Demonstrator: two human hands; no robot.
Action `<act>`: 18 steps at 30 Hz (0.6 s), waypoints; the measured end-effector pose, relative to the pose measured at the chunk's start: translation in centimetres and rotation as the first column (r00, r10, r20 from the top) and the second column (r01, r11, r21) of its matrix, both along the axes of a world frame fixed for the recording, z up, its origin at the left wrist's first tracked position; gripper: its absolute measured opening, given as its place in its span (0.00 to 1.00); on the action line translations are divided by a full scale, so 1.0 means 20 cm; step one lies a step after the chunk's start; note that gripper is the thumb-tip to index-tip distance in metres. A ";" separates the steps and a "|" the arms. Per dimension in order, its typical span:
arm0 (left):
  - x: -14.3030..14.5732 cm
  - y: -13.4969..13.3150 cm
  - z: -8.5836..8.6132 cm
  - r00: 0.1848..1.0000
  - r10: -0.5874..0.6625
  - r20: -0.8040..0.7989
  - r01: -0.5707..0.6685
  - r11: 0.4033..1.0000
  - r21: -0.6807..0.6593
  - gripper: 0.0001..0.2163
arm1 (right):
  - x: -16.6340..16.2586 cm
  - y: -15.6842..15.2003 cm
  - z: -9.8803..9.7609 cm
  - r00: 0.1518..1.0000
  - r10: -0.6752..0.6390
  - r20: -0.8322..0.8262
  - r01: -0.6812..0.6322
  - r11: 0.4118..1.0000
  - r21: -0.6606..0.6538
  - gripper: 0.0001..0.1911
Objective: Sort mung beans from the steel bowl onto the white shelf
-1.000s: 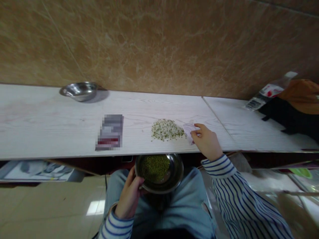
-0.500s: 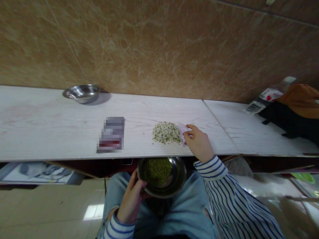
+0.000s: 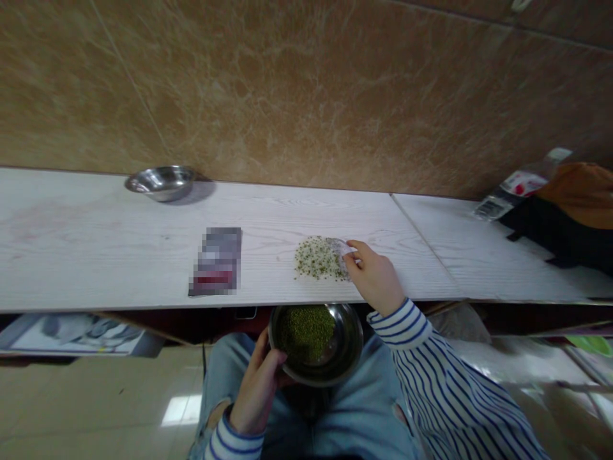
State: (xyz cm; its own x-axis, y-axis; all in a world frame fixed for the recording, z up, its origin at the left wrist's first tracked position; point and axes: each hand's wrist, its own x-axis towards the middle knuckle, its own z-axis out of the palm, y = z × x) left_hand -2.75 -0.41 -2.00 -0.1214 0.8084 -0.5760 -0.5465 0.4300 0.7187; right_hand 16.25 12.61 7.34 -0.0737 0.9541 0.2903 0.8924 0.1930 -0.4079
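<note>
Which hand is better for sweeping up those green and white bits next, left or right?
Probably the right hand: it pinches a pale sheet right at the scattered grains. The left hand is busy holding the metal bowl below the table edge.

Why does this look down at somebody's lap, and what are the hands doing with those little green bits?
There's no robot here, just a person. The camera is worn on their head, so you see what's in front and below. The left hand grips a metal bowl over the lap, with green grains inside. The right hand pinches a thin, pale piece at the edge of a scattered green and white pile on the white table. Another metal bowl, a blurred-out flat thing and a bottle are there too.
</note>
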 end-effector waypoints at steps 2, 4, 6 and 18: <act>0.00 0.00 0.00 1.000 0.000 0.002 0.000 1.000 -0.004 0.30 | 0.00 0.00 0.00 1.000 0.015 0.024 -0.015 1.000 0.000 0.17; 0.01 0.00 0.00 1.000 0.000 -0.005 -0.001 1.000 -0.014 0.31 | -0.01 0.00 0.01 0.998 0.027 0.063 -0.028 1.000 0.010 0.17; 0.01 -0.01 0.00 1.000 0.004 -0.012 -0.004 1.000 -0.022 0.32 | -0.02 0.00 0.01 0.994 0.041 0.098 -0.044 0.999 0.027 0.17; 0.01 -0.02 -0.01 1.000 -0.009 -0.012 0.009 1.000 -0.015 0.29 | -0.02 0.00 0.01 0.964 0.228 0.137 -0.236 0.971 0.040 0.15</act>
State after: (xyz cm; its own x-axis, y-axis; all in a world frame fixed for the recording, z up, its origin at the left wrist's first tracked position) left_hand -2.53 -0.75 -2.20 -0.1214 0.8008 -0.5866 -0.5341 0.4454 0.7186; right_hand 15.82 12.67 7.59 -0.3317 0.8889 0.3159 0.8652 0.4201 -0.2738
